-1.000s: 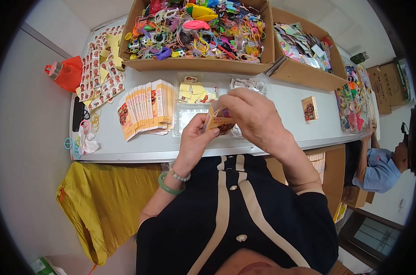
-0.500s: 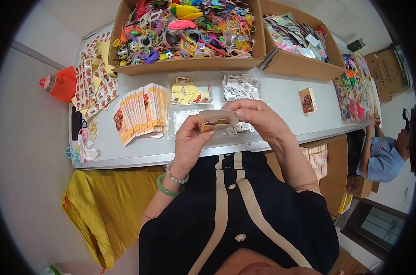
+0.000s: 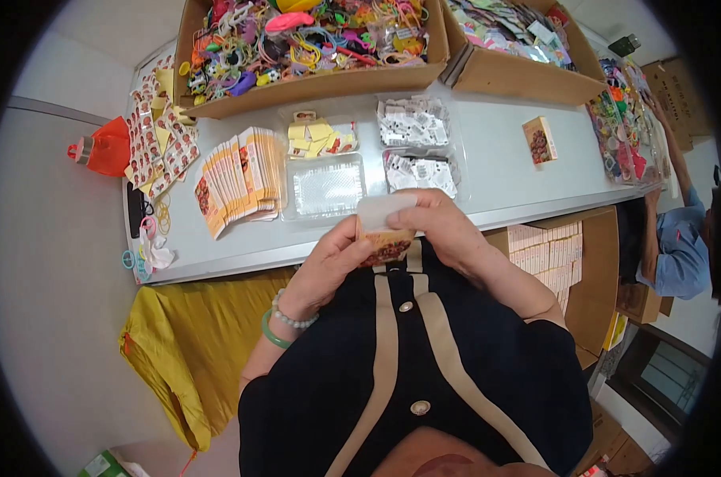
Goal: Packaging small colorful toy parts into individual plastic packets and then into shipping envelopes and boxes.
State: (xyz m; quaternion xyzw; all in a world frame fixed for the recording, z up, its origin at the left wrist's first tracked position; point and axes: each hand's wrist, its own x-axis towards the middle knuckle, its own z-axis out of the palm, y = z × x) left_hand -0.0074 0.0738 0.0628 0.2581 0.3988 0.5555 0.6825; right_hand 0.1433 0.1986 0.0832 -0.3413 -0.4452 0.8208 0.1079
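Note:
Close to my body, just off the table's front edge, I hold a small orange and white paper box (image 3: 386, 248) with a picture of round dark red things on its front. Its white top flap stands up. My left hand (image 3: 336, 262) is closed around the left side of the box, thumb on the front. My right hand (image 3: 444, 234) pinches the flap and right side with thumb and fingers. A fanned stack of flat paper boxes (image 3: 237, 179) like it lies on the table to the left. One similar made-up box (image 3: 540, 143) stands at the right.
Transparent trays sit ahead, some with yellow folded pieces (image 3: 322, 139) and white printed slips (image 3: 412, 121). Behind stand a carton of small toys (image 3: 320, 91) and a carton of flat packets (image 3: 527, 77). Below right, an open carton (image 3: 599, 274) holds rows of boxes. Another person (image 3: 678, 238) works far right.
The box has come down toward my body and tipped, so its printed front now shows. My right hand has moved down onto the flap. The view has shifted slightly.

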